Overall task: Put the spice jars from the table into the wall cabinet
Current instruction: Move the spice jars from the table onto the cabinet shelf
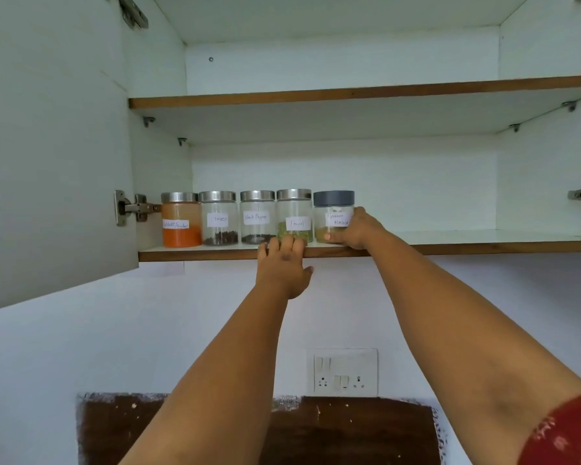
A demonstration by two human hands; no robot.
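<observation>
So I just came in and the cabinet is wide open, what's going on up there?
A person is putting spice jars on the lower shelf of the wall cabinet. Five jars stand in a row at its left end. The right hand grips the grey-lidded Garam Masala jar at the right end of the row, which sits on the shelf. The left hand rests its fingers on the shelf edge in front of the Fennel jar. The upper shelf shows nothing on it from here.

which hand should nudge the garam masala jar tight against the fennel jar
Right. The right hand already grips the garam masala jar, whereas the left hand only rests on the shelf edge below the fennel jar.
</observation>
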